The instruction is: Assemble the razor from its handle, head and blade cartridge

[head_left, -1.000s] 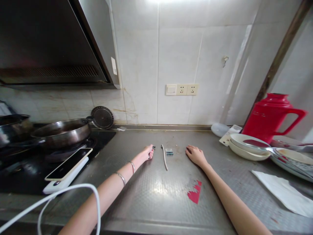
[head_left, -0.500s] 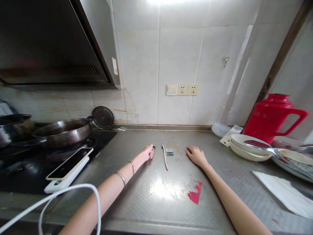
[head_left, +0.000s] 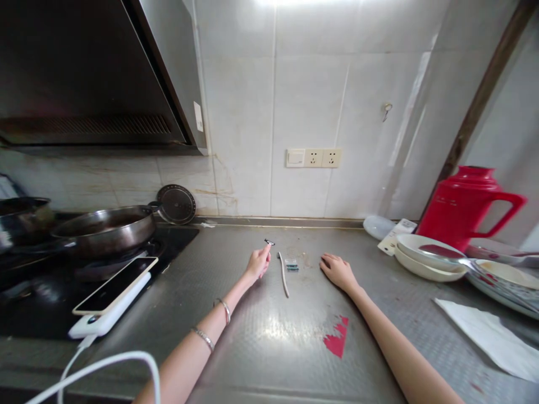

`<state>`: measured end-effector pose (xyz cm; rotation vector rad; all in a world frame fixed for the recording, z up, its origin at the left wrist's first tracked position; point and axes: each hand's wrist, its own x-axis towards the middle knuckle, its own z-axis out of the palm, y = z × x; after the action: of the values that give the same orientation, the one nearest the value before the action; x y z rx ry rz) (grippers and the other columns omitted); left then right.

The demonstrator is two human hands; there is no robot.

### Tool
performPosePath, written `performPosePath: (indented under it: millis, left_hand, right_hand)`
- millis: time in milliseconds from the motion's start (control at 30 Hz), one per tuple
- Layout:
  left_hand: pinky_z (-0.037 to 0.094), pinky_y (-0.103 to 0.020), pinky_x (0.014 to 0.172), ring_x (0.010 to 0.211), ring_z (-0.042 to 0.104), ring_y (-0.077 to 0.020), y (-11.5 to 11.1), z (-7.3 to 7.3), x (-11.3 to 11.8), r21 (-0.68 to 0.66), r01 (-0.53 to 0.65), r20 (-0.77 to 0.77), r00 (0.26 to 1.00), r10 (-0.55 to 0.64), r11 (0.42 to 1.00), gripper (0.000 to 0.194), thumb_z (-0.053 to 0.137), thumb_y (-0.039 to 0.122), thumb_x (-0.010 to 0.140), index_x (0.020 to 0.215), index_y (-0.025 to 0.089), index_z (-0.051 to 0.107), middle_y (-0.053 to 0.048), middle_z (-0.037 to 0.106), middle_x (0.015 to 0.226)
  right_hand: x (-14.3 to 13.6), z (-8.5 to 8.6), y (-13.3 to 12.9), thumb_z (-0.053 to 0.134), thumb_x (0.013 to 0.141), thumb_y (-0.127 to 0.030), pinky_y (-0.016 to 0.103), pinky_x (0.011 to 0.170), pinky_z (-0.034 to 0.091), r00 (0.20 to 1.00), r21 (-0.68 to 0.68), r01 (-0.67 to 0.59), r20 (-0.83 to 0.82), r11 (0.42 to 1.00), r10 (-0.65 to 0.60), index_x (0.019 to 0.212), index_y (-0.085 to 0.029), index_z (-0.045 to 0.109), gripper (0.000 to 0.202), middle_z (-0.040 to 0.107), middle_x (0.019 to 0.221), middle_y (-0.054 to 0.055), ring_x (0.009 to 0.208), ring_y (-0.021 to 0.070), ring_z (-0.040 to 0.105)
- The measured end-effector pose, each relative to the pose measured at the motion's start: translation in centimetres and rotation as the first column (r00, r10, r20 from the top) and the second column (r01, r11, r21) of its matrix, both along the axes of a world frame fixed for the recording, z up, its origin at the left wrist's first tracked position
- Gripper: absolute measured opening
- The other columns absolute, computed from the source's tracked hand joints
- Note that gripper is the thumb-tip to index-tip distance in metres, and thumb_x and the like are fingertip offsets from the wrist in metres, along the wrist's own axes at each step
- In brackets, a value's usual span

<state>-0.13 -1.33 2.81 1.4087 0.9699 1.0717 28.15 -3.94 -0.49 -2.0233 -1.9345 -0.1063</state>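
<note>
Steel-grey bench spreads beneath my arms, and at the centre of the frame my left grip is closed on a small black-and-silver piece, pinched at my fingertips. My right grip, right of centre, has released everything I can see and rests palm down. Between them lie a white stick and, just beside it, a small clear case with teal strips in it.

At the left of the frame, a shallow steel pan has a dark inside; I cannot tell what it contains. The pot at the left edge is equally hard to read. At the right, two pale bowls sit one in the other, a metal utensil lying across the upper one. Behind them stands a red flask, its pale lettering too small to read; the marks on the white card are likewise illegible, and I make out no brand.
</note>
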Motion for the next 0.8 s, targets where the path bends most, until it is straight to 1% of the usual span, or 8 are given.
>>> performPosePath:
  millis: [167, 300, 367, 433, 500, 567, 667, 800]
  left_hand:
    - [0.014, -0.017, 0.025, 0.023, 0.022, -0.0041, -0.7, 0.6, -0.1, 0.056, 0.046, -0.005, 0.999, -0.046, 0.997, 0.050, 0.041, 0.066, 0.074, 0.056, 0.020, 0.040, 0.011, 0.027, 0.032]
    - [0.014, -0.017, 0.026, 0.024, 0.022, -0.0040, -1.2, 1.0, -0.3, 0.080, 0.084, 0.001, 0.996, -0.084, 0.993, 0.050, 0.042, 0.066, 0.073, 0.055, 0.020, 0.040, 0.010, 0.028, 0.032]
    - [0.014, -0.017, 0.027, 0.024, 0.022, -0.0038, -1.6, 1.1, -0.4, 0.077, 0.094, 0.012, 0.995, -0.095, 0.993, 0.049, 0.043, 0.065, 0.073, 0.055, 0.020, 0.040, 0.010, 0.028, 0.032]
    - [0.015, -0.017, 0.028, 0.024, 0.022, -0.0036, -1.9, 1.3, -0.3, 0.070, 0.100, 0.016, 0.995, -0.101, 0.993, 0.049, 0.043, 0.065, 0.073, 0.054, 0.019, 0.040, 0.010, 0.028, 0.033]
    - [0.015, -0.018, 0.029, 0.025, 0.023, -0.0037, -2.2, 1.3, -0.2, 0.065, 0.103, 0.008, 0.995, -0.104, 0.993, 0.049, 0.043, 0.063, 0.074, 0.054, 0.019, 0.041, 0.009, 0.029, 0.033]
    - [0.016, -0.018, 0.029, 0.025, 0.023, -0.0038, -2.4, 1.3, -0.1, 0.068, 0.102, -0.005, 0.995, -0.102, 0.992, 0.048, 0.044, 0.063, 0.074, 0.054, 0.019, 0.042, 0.009, 0.030, 0.033]
    - [0.015, -0.019, 0.030, 0.026, 0.023, -0.0039, -2.5, 1.3, 0.0, 0.089, 0.093, -0.023, 0.996, -0.091, 0.992, 0.048, 0.043, 0.062, 0.075, 0.054, 0.019, 0.042, 0.009, 0.029, 0.033]
    - [0.016, -0.019, 0.031, 0.026, 0.024, -0.0040, -2.5, 1.2, 0.0, 0.104, 0.072, -0.039, 0.997, -0.069, 0.992, 0.049, 0.042, 0.062, 0.075, 0.054, 0.019, 0.041, 0.009, 0.029, 0.034]
  right_hand:
    - [-0.4, 0.4, 0.0, 0.041, 0.084, -0.032, 0.048, 0.096, 0.033, 0.999, 0.041, -0.009, -0.051, 0.999, 0.011, 0.114, -0.021, 0.060, 0.038, 0.052, 0.129, 0.012, 0.121, 0.0266, 0.044]
    - [-3.4, 2.6, 0.0, 0.045, 0.083, -0.030, 0.042, 0.098, 0.033, 0.934, 0.197, -0.095, -0.323, 0.976, 0.156, 0.111, -0.019, 0.063, 0.035, 0.056, 0.124, 0.011, 0.118, 0.0236, 0.048]
    - [-5.9, 4.1, -0.3, 0.045, 0.083, -0.034, 0.037, 0.095, 0.039, 0.771, 0.232, -0.198, -0.563, 0.952, 0.297, 0.106, -0.018, 0.066, 0.035, 0.064, 0.113, 0.011, 0.108, 0.0214, 0.056]
    - [-8.4, 5.5, -0.7, 0.052, 0.080, -0.042, 0.037, 0.090, 0.042, 0.544, 0.227, -0.281, -0.763, 0.933, 0.349, 0.104, -0.018, 0.067, 0.038, 0.066, 0.108, 0.011, 0.104, 0.0227, 0.058]
    - [-10.5, 6.4, -1.1, 0.054, 0.078, -0.048, 0.036, 0.085, 0.045, 0.294, 0.190, -0.337, -0.909, 0.922, 0.295, 0.110, -0.019, 0.064, 0.045, 0.067, 0.106, 0.011, 0.102, 0.0230, 0.060]
    - [-12.0, 6.9, -1.4, 0.056, 0.076, -0.050, 0.034, 0.081, 0.046, 0.115, 0.164, -0.361, -0.969, 0.918, 0.218, 0.110, -0.020, 0.063, 0.046, 0.068, 0.103, 0.011, 0.099, 0.0223, 0.061]
    - [-13.2, 6.9, -1.4, 0.060, 0.073, -0.048, 0.031, 0.077, 0.046, -0.005, 0.148, -0.383, -0.987, 0.912, 0.158, 0.105, -0.021, 0.065, 0.043, 0.069, 0.094, 0.008, 0.096, 0.0209, 0.062]
    - [-13.7, 6.9, -1.3, 0.062, 0.070, -0.047, 0.026, 0.074, 0.045, -0.017, 0.160, -0.387, -0.986, 0.908, 0.166, 0.097, -0.020, 0.069, 0.039, 0.069, 0.091, 0.007, 0.094, 0.0192, 0.061]
